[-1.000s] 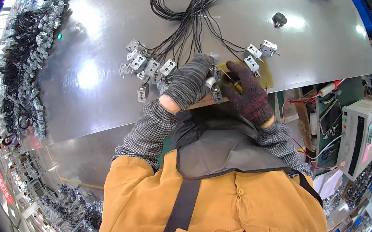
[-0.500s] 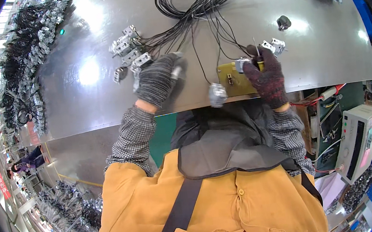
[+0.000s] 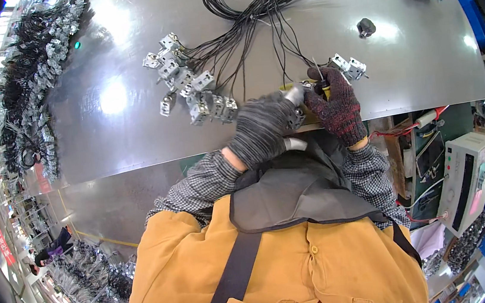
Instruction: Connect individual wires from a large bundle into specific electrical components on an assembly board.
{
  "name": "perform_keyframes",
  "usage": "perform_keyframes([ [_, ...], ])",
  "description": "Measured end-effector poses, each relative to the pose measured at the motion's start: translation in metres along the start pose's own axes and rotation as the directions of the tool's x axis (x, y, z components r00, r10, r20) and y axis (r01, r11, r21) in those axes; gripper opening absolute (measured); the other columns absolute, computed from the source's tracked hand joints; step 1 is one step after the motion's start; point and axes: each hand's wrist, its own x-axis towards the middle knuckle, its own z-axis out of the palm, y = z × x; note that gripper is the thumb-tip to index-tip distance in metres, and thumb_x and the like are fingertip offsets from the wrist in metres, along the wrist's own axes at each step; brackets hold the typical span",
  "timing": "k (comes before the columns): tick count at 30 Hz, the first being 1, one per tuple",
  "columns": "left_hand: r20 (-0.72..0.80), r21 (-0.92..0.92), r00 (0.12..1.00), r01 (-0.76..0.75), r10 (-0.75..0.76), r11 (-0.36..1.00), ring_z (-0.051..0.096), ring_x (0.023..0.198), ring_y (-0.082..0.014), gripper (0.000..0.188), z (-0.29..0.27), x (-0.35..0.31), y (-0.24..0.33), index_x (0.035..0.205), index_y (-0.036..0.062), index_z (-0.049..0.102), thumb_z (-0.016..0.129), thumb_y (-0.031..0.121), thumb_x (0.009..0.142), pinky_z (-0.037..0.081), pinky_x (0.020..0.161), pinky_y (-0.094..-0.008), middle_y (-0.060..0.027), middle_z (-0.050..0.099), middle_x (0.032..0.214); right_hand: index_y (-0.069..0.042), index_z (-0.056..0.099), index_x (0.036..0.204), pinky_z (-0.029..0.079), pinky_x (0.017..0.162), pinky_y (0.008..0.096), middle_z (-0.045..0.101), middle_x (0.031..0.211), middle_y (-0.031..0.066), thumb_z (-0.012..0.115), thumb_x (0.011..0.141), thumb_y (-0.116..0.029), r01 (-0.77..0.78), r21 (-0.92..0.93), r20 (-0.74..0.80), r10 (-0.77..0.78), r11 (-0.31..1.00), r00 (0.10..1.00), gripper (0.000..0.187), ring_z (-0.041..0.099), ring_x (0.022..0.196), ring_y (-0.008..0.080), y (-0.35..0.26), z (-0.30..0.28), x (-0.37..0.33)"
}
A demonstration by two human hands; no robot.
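Partly hidden beneath the two gloved hands, a small metal part is lying at the near edge of the steel table, on a yellowish pad of which only a sliver is showing. The left hand, in a grey knit glove with pale fingertips, is curling over the part; its fingers are drawn together around it, though the contact itself is lying out of sight. The right hand, in a dark red speckled knit glove, is closing its fingers around the yellow-and-black handle of a screwdriver, whose thin shaft is pointing away from the person. Whether the tip is engaging anything is hard to make out.

Behind the hands, a cluster of boxy silver metal parts is trailing thin black wires that are gathering into a loose coil at the far side. Two more silver parts are sitting just beside the right hand, and a small dark knob is resting well apart. Heaps of similar wired parts are bending along the left rim, blurred by the lens.

Compared with half a second ago, the left hand is no longer reaching out toward the cluster; it is now meeting the right hand over the pad.
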Motion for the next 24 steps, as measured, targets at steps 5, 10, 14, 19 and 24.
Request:
perform_keyframes([
  [5,-0.048,-0.078,0.999,-0.027,0.023,0.997,0.071,0.096,-0.0355,0.066,0.006,-0.007,-0.016,0.138,0.0079,0.064,0.087,0.018,0.076,0.057,0.085,-0.0435,-0.0176,0.070,0.107,-0.004,0.065,0.127,0.056,0.088,0.0373,0.069,0.112,0.0119,0.081,0.089,-0.018,-0.053,0.001,0.023,0.053,0.999,0.998,0.044,0.069,0.097,0.0218,-0.008,0.006,0.001],
  [10,-0.188,-0.230,0.982,-0.078,0.035,0.970,0.068,0.108,-0.0356,0.057,-0.011,-0.010,-0.021,0.132,0.0062,0.068,0.086,0.010,0.078,0.058,0.091,-0.0411,-0.0180,0.069,0.113,-0.003,0.065,0.128,0.055,0.093,0.0376,0.071,0.115,0.0113,0.082,0.089,-0.019,-0.053,0.060,0.015,0.053,0.997,0.998,0.045,0.069,0.102,0.0213,-0.001,-0.002,-0.006],
  [14,-0.293,-0.122,0.956,-0.054,0.016,0.991,0.063,0.115,-0.0395,0.058,-0.024,0.004,0.001,0.124,0.0004,0.067,0.090,0.017,0.075,0.056,0.094,-0.0445,-0.0216,0.066,0.116,-0.003,0.061,0.136,0.056,0.093,0.0391,0.071,0.116,0.0136,0.077,0.093,-0.018,-0.132,0.269,0.324,0.040,0.954,0.945,0.049,0.070,0.108,0.0257,-0.009,-0.005,-0.010],
  [19,-0.289,-0.228,0.956,-0.025,-0.043,0.973,0.065,0.104,-0.0399,0.056,0.002,0.024,0.012,0.122,-0.0002,0.066,0.090,0.025,0.078,0.056,0.084,-0.0461,-0.0226,0.066,0.110,-0.006,0.059,0.139,0.056,0.093,0.0432,0.071,0.119,0.0194,0.070,0.097,-0.019,0.063,0.059,0.212,-0.074,0.996,0.975,0.045,0.070,0.108,0.0360,-0.011,-0.019,-0.025],
  [24,0.017,-0.204,0.985,0.170,-0.170,0.964,0.072,0.082,-0.0316,0.054,0.017,0.034,-0.017,0.119,0.0024,0.068,0.084,0.043,0.088,0.057,0.075,-0.0417,-0.0173,0.071,0.094,-0.008,0.062,0.132,0.056,0.088,0.0464,0.073,0.114,0.0198,0.068,0.099,-0.014,-0.013,-0.235,0.150,0.049,0.972,0.987,0.034,0.072,0.106,0.0394,0.007,-0.050,-0.027],
])
